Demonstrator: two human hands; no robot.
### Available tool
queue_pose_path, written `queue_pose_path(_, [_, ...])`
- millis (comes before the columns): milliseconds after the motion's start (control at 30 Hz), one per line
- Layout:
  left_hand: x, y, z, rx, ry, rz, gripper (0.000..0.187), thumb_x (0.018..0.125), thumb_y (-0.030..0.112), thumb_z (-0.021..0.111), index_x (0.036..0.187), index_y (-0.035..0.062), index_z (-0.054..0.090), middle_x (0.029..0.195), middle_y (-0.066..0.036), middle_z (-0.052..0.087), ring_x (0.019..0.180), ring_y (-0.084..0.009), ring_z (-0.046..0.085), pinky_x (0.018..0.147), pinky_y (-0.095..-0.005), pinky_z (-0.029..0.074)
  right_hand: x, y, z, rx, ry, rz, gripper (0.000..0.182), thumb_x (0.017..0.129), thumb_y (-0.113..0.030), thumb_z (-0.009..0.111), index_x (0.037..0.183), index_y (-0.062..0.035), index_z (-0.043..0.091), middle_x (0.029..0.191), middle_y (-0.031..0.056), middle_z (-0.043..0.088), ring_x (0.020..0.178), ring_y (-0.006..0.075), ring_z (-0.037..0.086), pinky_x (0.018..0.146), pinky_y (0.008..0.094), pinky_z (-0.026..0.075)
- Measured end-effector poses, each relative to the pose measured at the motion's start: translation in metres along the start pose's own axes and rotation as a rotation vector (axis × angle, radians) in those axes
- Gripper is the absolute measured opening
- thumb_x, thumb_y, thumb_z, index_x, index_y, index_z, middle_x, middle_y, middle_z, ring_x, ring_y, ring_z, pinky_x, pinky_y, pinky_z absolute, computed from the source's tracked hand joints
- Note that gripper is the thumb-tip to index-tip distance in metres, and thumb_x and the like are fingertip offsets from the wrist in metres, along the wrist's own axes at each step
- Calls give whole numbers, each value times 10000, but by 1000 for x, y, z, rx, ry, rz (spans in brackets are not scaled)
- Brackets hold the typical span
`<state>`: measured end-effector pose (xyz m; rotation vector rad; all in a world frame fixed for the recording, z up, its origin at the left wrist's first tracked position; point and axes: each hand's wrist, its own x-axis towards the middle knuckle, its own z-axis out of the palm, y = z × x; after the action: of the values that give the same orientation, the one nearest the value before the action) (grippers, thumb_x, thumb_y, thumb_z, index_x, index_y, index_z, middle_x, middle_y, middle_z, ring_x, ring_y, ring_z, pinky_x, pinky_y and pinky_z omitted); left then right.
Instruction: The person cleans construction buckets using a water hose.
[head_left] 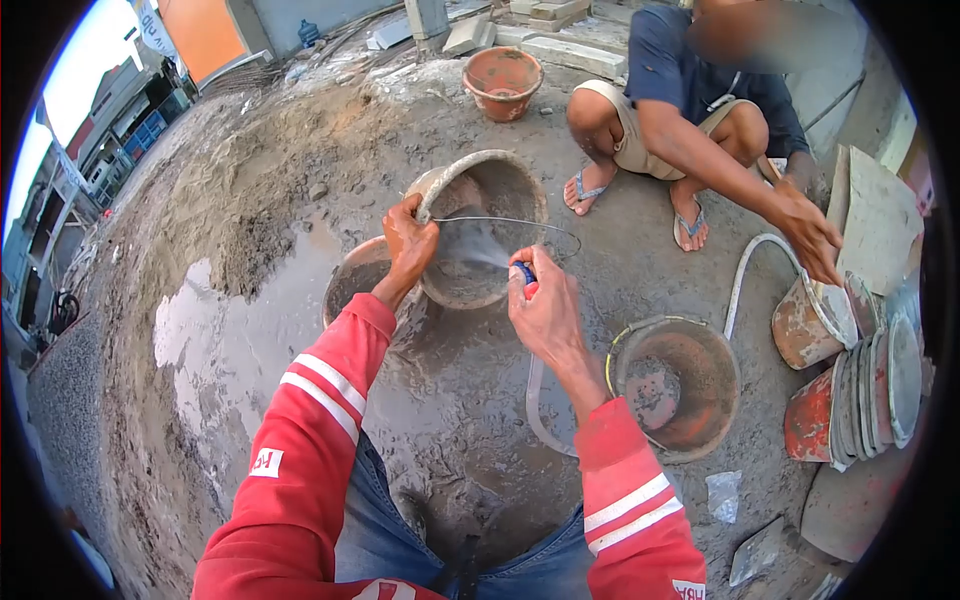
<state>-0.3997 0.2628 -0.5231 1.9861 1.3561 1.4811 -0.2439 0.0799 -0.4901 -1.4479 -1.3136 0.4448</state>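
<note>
My left hand (408,240) is closed on the rim of a mud-stained bucket (515,190), which is tilted with its mouth facing me. A thin wire handle (510,219) arcs across that mouth. In my right hand (548,310) is a blue and red hose nozzle (524,272), and a spray of water (482,245) shoots from it into the bucket. Another bucket (350,275) stands just left of and partly behind the tilted one. A pale hose (536,400) curves on the ground below my right hand.
To the right sits a bucket with a yellowish rim (725,400). A person (680,110) squats at the upper right, hands near a small bucket (800,325). Stacked buckets (835,410) lie at the right edge. A reddish bucket (503,85) stands farther back. Wet mud (240,330) spreads leftward.
</note>
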Motion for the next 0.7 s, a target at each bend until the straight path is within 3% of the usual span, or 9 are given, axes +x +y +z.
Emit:
queue_pose_path(233, [3,-4,-1,-59,49,13,122,654,22,519,749,-50,541,613,-208,400,633,-114,433,566,-382,401,-1,-6,-2,-16,-44,73,117,921,-79,584,1017,-15,567,752,188,621,700,353,638,677,431,489])
queue_pose_path(400, [3,0,-3,-24,44,-21,133,632,17,506,742,-55,525,605,-195,402,619,-135,439,568,-391,400,-3,0,7,17,-49,-62,125,896,-72,597,1001,-10,568,668,172,604,641,357,638,626,428,487])
queue_pose_path(633, [4,-13,4,-29,98,67,124,634,18,515,741,-44,524,626,-215,388,634,-131,431,570,-402,391,-5,2,15,46,-64,-9,131,880,-64,611,990,-12,562,685,196,611,681,397,645,641,440,497])
queue_pose_path(700, [3,-14,5,-37,95,76,115,637,19,516,736,-40,518,634,-220,377,638,-129,420,569,-404,386,-7,5,23,40,-43,-76,139,876,-66,614,994,-14,562,691,206,614,692,409,645,647,450,499])
